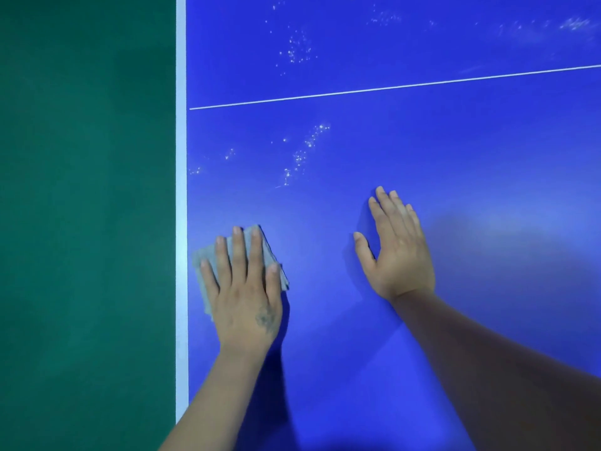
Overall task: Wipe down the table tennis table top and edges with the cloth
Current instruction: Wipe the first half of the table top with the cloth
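Cloth: small grey folded cloth [257, 245], soft and slightly fuzzy, roughly square with blunt corners; lies flat in the lower left of the blue area, just beside the white border stripe, mostly covered by the left hand.
Table: blue table tennis table top [455, 157], smooth and faintly glossy, filling the centre and right of the frame; soft pale glare at mid right.
Edge stripe: white painted border stripe [181, 157], straight, running top to bottom along the table's left edge.
Centre line: thin white line [390, 87], crossing the upper part of the frame and rising slightly toward the right.
Speckles: scattered white droplets or specks [302, 157], in loose clusters above the hands; more clusters in the upper part of the frame; whether wet or dry cannot be told.
Floor: dark green matte floor [84, 222], plain and even, filling the left of the frame beyond the table edge.
Left hand: left hand [242, 294], palm down on the cloth, fingers straight and slightly spread, pressing it to the surface; a dark smudge-like mark on its back.
Right hand: right hand [395, 249], palm down and flat on the bare blue surface at lower centre, fingers straight and close together, thumb apart; holds nothing, well apart from the cloth.
Shadows: dark shadows beside both forearms, at the bottom of the frame.
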`<control>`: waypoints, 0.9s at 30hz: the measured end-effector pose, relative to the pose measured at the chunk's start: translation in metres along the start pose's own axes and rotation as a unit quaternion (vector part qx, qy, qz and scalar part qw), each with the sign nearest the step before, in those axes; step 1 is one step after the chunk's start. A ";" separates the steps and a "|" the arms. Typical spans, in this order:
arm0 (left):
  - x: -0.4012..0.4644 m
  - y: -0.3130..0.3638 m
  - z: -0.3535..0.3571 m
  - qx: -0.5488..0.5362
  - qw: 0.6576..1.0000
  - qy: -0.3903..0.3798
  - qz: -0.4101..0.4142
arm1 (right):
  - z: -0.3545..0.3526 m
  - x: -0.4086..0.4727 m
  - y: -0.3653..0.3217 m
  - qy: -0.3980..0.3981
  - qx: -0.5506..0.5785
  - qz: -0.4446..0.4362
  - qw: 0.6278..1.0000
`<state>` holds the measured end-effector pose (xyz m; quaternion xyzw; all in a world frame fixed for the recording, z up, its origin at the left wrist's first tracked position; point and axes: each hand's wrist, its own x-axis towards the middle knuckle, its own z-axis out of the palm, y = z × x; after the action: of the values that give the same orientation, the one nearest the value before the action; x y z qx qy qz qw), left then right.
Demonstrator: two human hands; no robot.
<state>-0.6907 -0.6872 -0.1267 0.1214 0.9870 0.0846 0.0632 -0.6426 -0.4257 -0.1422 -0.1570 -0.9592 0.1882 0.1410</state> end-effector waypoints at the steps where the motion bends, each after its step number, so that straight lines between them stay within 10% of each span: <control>1: -0.013 0.003 0.001 -0.001 1.000 -0.008 0.015 | 0.000 0.000 0.000 -0.002 -0.003 -0.001 1.000; 16: 0.086 0.082 0.011 0.023 0.965 -0.009 0.263 | -0.001 0.002 -0.001 -0.018 -0.034 0.004 0.999; 27: 0.130 0.023 -0.001 -0.007 0.997 0.022 0.073 | -0.003 0.002 -0.002 -0.040 -0.026 0.022 0.999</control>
<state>-0.8109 -0.6334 -0.1347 0.1912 0.9759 0.0985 0.0359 -0.6444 -0.4262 -0.1383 -0.1742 -0.9650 0.1720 0.0939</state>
